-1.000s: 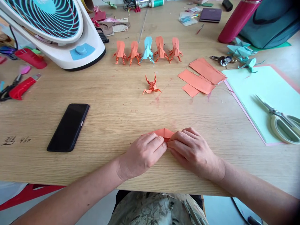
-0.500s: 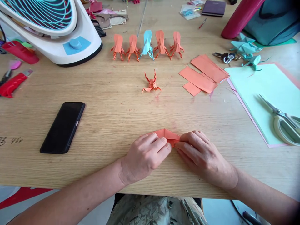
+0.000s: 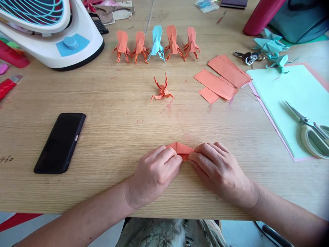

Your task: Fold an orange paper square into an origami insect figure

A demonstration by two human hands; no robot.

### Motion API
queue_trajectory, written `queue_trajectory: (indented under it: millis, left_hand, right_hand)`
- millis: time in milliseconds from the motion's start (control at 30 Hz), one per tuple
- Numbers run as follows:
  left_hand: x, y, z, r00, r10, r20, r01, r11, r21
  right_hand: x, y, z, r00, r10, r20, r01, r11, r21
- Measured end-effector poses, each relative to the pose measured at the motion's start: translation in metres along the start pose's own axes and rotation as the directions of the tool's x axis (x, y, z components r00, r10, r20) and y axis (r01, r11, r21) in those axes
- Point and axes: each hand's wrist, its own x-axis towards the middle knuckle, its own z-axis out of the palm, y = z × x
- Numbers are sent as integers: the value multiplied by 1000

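A small folded orange paper (image 3: 181,149) lies flat on the wooden table (image 3: 123,133) near its front edge. My left hand (image 3: 154,173) and my right hand (image 3: 218,169) both press and pinch it, fingertips meeting at its middle; most of the paper is hidden under my fingers. Farther back sits one small folded orange figure (image 3: 161,90) on its own. Behind it stands a row of folded paper figures (image 3: 156,43), several orange and one light blue.
A black phone (image 3: 60,142) lies at the left. Orange paper strips (image 3: 222,79) and a pale green sheet (image 3: 290,103) with scissors (image 3: 311,128) are at the right. A white fan base (image 3: 64,41), keys (image 3: 248,57), teal paper figures (image 3: 271,48) and a red bottle (image 3: 259,15) stand at the back.
My hands stay on the orange paper, the fingertips shifting slightly along the fold. The view has tilted down a little, so the objects on the table appear higher.
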Motion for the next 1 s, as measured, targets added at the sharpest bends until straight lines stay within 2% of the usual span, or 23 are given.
queue_trajectory:
  millis: [233, 400, 533, 633, 833, 1000]
  left_hand:
    - [0, 0, 2, 999, -35, -20, 34, 998, -52]
    - [0, -2, 5, 999, -38, -32, 35, 995, -98]
    - [1, -4, 6, 999, -32, -30, 28, 994, -108]
    - [0, -4, 5, 999, -36, -26, 34, 994, -102]
    - [1, -3, 2, 999, -43, -10, 42, 995, -95]
    - [2, -2, 2, 998, -53, -22, 50, 994, -99]
  right_hand:
    - [-12, 16, -13, 994, 105, 16, -106, 993, 59]
    - [-23, 17, -24, 988, 148, -30, -146, 986, 76]
    - [-16, 7, -19, 999, 54, 2, -54, 997, 47]
    - [-10, 3, -11, 999, 35, 12, -36, 998, 58]
    - [-8, 3, -9, 989, 146, 12, -146, 981, 128]
    - [-7, 1, -9, 983, 183, 31, -185, 979, 86]
